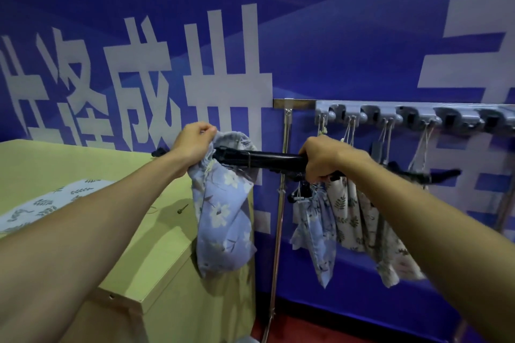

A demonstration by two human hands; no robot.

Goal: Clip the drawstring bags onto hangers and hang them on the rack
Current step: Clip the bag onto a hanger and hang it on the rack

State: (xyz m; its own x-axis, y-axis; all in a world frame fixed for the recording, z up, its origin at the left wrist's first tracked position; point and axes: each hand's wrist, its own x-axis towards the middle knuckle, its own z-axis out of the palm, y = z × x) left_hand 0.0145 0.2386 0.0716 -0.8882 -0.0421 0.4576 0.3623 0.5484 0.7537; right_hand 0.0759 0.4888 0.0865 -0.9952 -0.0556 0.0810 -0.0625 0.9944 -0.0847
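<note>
My left hand (195,145) is closed round the gathered top of a blue flowered drawstring bag (223,217), pinching the cloth against the left end of a black hanger (262,160). The rest of the bag hangs loose below it, in front of the table's edge. My right hand (323,160) has its fingers wrapped tight round the hanger's bar further along, holding it about level. To my left, the yellow-green table (156,231) carries a leaf-print bag (41,203) lying flat and a small pin (182,208). Beyond my right hand, more filled bags (348,217) hang in a cluster under the metal rack (295,103). I cannot tell whether their hanger is a separate one. A grey hook strip (390,114) on the rail holds cords. Behind it all is a blue wall (334,50) with large white characters.
</note>
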